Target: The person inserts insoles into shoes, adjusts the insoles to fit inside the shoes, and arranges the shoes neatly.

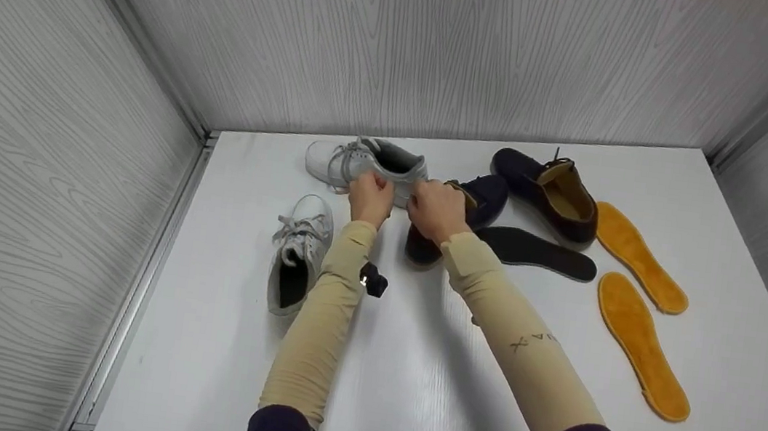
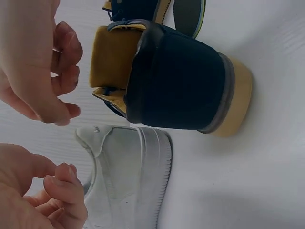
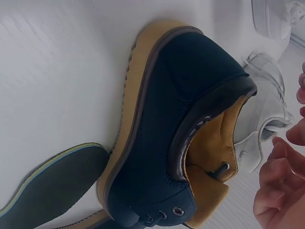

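In the head view, my left hand point(image 1: 371, 199) is over the near side of a white sneaker point(image 1: 328, 160). My right hand point(image 1: 437, 211) is beside that sneaker's heel, above a navy shoe point(image 1: 492, 198). In the left wrist view, the left hand point(image 2: 45, 195) and right hand point(image 2: 35, 67) face each other with loosely bent fingers; I see nothing held. The navy shoe point(image 2: 183, 78) stands with its tan lining showing, next to the white sneaker point(image 2: 126, 176). The right wrist view has the right hand point(image 3: 281, 191) near the navy shoe's opening; the left hand point(image 3: 301, 107) is partly cut off.
Another white sneaker point(image 1: 298, 256) stands at left, a second navy shoe point(image 1: 548, 192) at back right. A black insole point(image 1: 537, 252) lies by the near navy shoe. Two orange insoles point(image 1: 642, 258) lie farther right. Grey panels point(image 1: 404, 49) wall the white table point(image 1: 406, 394).
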Action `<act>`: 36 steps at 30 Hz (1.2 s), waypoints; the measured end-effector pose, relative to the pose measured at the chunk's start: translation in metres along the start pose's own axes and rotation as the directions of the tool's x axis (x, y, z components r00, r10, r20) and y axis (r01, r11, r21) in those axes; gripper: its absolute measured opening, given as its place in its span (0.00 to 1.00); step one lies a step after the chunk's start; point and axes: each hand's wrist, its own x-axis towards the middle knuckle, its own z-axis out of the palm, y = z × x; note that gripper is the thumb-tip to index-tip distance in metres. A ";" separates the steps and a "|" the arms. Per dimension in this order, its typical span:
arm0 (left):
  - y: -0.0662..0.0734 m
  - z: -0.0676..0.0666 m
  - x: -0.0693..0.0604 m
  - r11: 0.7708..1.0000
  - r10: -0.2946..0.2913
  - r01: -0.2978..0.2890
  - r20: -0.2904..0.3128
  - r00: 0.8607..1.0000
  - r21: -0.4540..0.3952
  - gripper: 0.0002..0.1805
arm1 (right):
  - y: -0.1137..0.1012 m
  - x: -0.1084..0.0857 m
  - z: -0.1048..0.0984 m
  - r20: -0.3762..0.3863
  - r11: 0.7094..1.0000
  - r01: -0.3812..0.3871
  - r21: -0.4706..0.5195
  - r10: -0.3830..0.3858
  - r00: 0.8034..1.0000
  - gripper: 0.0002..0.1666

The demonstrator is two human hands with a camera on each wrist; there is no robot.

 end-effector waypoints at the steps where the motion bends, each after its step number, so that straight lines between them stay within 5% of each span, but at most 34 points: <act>1: 0.000 0.002 0.001 1.000 -0.002 0.002 -0.005 1.000 -0.003 0.08 | 0.001 0.000 0.000 -0.011 1.000 0.006 0.003 -0.006 1.000 0.12; 6: -0.006 0.013 0.009 1.000 -0.012 0.012 -0.022 1.000 -0.010 0.10 | 0.006 0.002 0.004 -0.050 0.999 0.044 0.001 -0.043 0.998 0.11; 11: -0.015 0.027 0.017 0.990 -0.118 0.117 -0.006 0.993 -0.073 0.12 | 0.010 0.003 0.008 -0.066 0.998 0.062 -0.023 -0.064 0.996 0.13; 19: -0.023 0.038 0.027 0.930 -0.292 0.297 0.055 0.955 -0.217 0.18 | 0.005 0.001 0.007 -0.018 0.998 0.061 -0.013 -0.061 0.998 0.15; 36: -0.033 0.031 0.047 0.834 -0.460 0.470 0.107 0.882 -0.288 0.20 | 0.000 -0.002 0.008 0.005 0.998 0.054 -0.027 -0.054 0.999 0.14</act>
